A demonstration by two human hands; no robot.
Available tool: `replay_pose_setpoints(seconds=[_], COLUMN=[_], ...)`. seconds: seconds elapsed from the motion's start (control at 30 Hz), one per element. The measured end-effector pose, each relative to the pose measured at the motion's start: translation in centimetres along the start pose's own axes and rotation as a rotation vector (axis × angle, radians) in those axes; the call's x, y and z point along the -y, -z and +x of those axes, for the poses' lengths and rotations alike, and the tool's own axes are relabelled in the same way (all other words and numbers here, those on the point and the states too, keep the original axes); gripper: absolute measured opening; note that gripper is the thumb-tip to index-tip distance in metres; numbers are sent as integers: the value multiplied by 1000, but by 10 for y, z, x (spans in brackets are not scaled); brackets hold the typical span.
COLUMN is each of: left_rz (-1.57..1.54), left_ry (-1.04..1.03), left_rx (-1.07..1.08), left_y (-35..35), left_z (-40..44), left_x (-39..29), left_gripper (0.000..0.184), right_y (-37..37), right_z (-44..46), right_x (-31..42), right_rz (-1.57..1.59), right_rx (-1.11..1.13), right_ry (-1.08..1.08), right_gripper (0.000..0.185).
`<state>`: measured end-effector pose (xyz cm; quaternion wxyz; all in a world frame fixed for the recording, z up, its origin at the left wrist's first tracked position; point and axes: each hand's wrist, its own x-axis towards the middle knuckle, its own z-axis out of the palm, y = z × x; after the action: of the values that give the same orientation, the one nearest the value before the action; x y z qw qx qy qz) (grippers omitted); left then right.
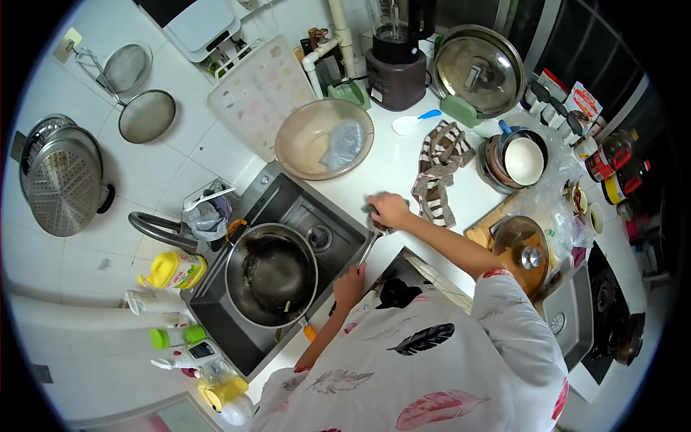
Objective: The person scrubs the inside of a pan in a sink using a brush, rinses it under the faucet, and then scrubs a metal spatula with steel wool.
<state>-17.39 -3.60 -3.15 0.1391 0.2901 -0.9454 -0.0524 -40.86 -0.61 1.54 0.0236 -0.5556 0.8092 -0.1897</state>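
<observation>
Left hand [350, 286] at the sink's near rim, fingers closed around the handle of a long metal utensil [369, 248]. Right hand [389, 211] on the utensil's head end, out over the white counter [392, 162] just off the sink's near right corner. Fingers curled — can't tell if they're clamped or only pressing, and the head is mostly covered, so no read on its type.

Wok [271, 275] sits in the grey sink [245, 351], opening up, orange grips; dark patches inside, plus a small pale-green scrap. Curved faucet [155, 225] at the sink's far rim, yellow bottle [175, 270] near it.

Beyond the sink's far right corner: tan plastic basin [296, 146] with a clear plastic bag [345, 144] in it. Crumpled striped cloth [437, 169] lies right of the basin, past the right hand; white spoon [405, 125] with a blue handle between the two. Further along toward the counter's right end — white bowl [524, 161] nested in stacked cookware, then a glass lid [520, 248] on a wooden board [484, 225].
</observation>
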Motion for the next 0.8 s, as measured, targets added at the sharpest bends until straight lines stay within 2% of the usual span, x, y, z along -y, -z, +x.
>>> replay_pose_setpoints(seconds=[0.07,0.13,0.2,0.27,0.33,0.4,0.47,0.53,0.57,0.6,0.7,0.8], left_rz=[-17,-20,-29,-8,-19,-33,-34,-24,-16,-16,7,17], left_ry=[-33,-36,-53,-24,-39,-34,-11,-26,-57,-62,-28,-3], left_rx=[25,24,26,4,8,7,3,1,-3,-3,-8,1], left_y=[-4,-6,-6,-3,-2,-2,2,2,2,1,1,2], left_z=[0,-1,-1,4,3,3,2,1,1,2,2,2], left_x=[4,6,3,-1,0,-2,-2,0,0,-1,-4,-5], left_gripper=[38,38,38,38,38,38,37,38,38,38,38,38], right_y=[9,5,6,0,-4,-5,12,9,9,4,-8,-4], right_z=[-10,-14,-10,-6,-8,-19,-26,-25,-17,-12,-3,-8], right_x=[4,-9,-27,-32,-21,-13,-6,-19,-27,-29,-21,-7], right_rz=[176,177,147,125,76,178,179,149,119,119,9,119], right_rx=[74,75,36,-8,13,-3,117,18,79,76,-46,77], right_ry=[92,83,-118,-129,-49,27,5,-66,-163,-167,-71,-25], right_gripper=[29,30,30,29,30,32,34,31,28,28,27,28])
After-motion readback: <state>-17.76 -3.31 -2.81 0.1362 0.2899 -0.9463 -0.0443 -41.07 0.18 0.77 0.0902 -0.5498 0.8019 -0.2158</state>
